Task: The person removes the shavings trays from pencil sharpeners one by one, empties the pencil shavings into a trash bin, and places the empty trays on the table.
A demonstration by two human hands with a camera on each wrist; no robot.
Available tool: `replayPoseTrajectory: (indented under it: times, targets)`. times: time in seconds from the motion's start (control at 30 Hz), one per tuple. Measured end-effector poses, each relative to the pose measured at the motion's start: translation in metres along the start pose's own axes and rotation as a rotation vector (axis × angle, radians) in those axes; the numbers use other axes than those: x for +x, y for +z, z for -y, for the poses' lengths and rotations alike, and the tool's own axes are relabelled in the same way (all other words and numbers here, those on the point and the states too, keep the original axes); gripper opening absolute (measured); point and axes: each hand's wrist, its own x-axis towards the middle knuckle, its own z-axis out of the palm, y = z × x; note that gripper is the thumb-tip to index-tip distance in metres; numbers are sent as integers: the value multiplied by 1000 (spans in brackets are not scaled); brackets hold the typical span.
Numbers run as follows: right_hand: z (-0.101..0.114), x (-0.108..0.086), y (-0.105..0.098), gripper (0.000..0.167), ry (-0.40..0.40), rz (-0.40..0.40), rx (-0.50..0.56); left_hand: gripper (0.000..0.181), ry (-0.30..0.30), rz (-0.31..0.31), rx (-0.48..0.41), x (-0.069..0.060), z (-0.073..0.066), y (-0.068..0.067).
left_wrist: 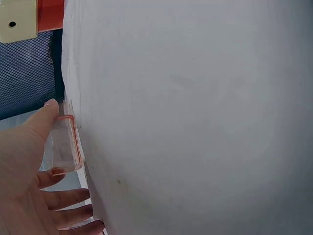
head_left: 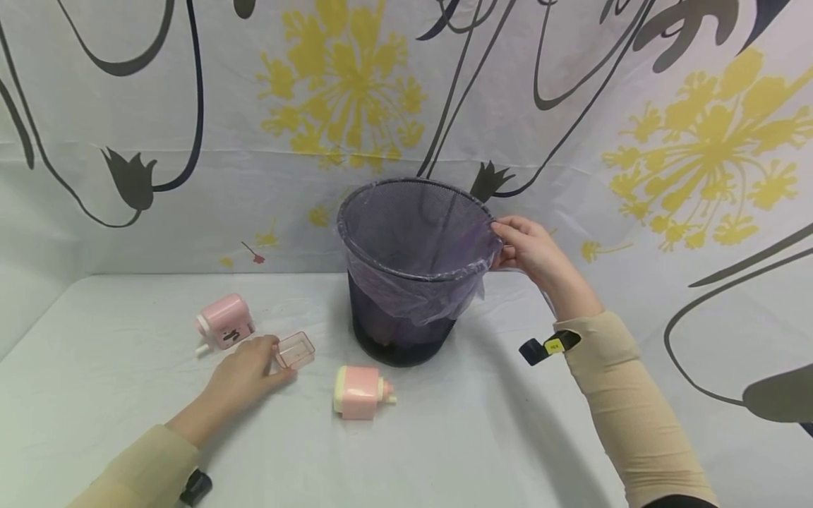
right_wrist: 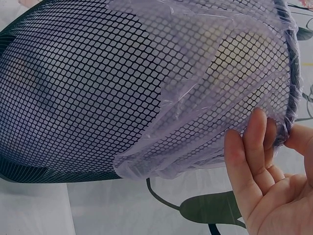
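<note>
My left hand pinches a small clear pink-edged plastic box between thumb and fingers, low over the white table. The left wrist view shows the same clear box between thumb and forefinger, the other fingers loosely spread. At the back stands a black mesh wastebasket lined with a thin purple bag. My right hand grips the right side of its rim, thumb on one side and fingers on the other. In the right wrist view the bag is folded over the mesh outside.
A pink hand-crank pencil sharpener lies left of the basket, beyond my left hand. Another, pink and cream, lies in front of the basket with its crank to the right. A patterned cloth hangs behind the white table.
</note>
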Motion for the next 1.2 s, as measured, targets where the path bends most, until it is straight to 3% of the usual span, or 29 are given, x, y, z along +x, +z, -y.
replayPoseTrajectory:
  times: [0.43, 0.77, 1.2]
  targets:
    - [3, 0, 3, 26, 12, 4, 7, 58, 34, -11, 6, -2, 2, -6]
    - [2, -1, 2, 25, 11, 5, 16, 58, 13, -9, 8, -3, 3, -6]
    - [2, -1, 2, 23, 14, -5, 28, 61, 22, 35, 27, -3, 4, -12]
